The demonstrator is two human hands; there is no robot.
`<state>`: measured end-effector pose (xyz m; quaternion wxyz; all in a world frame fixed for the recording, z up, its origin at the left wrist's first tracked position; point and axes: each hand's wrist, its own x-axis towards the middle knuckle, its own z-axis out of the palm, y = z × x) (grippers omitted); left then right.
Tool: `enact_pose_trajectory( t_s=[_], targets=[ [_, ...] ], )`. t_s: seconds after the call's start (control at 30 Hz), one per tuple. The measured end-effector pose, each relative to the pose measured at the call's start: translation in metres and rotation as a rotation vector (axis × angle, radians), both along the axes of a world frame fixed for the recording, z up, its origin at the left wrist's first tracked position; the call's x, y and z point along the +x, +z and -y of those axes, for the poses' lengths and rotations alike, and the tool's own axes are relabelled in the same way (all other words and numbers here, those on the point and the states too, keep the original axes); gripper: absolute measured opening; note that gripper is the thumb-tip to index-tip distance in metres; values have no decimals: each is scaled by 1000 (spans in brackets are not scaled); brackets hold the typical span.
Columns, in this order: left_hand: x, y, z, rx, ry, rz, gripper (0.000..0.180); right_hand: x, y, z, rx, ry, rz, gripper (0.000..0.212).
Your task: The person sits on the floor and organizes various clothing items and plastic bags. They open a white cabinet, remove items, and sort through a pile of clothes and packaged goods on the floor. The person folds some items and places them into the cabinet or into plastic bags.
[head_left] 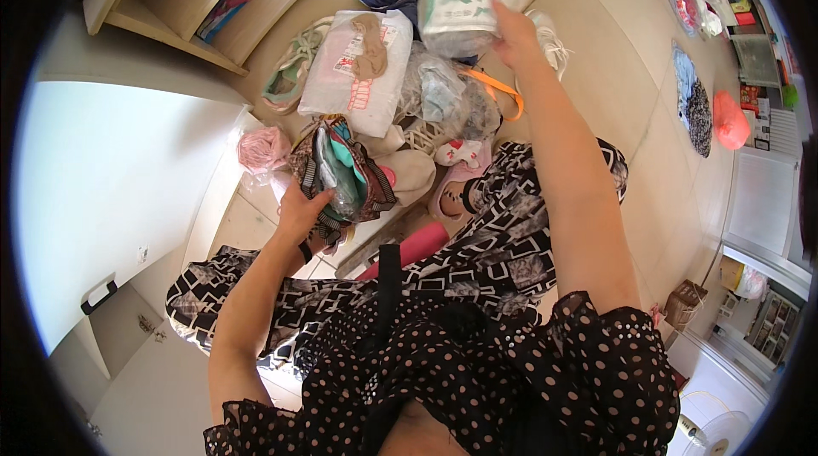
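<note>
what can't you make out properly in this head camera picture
All in the head view:
Plastic packet in the right hand: blurred, contents unclear.
Patterned bag in the left hand: deeper contents hidden under clear plastic.
White shoe: partly behind the right hand and wrist.
Pink object: partly covered by the trousers; identity unclear.
Wooden shelf unit: cut off by the upper edge.
</note>
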<state>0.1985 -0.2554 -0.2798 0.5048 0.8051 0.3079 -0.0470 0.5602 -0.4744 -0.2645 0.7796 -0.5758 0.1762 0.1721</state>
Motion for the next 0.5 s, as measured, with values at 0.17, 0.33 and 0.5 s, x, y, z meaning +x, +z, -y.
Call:
enact_pose_trajectory(
  t_s=[0.17, 0.33, 0.5],
  targets=[
    [-2, -7, -3, 14, 25, -50, 49, -28, -64, 85, -1092, 281, 220, 54],
    [-7, -31, -6, -1, 44, -80, 47, -100, -129, 43, -836, 574, 341, 65],
    [4, -8, -1, 22, -2, -58, 49, -86, -122, 23, -1009, 689, 231, 51]
  ],
)
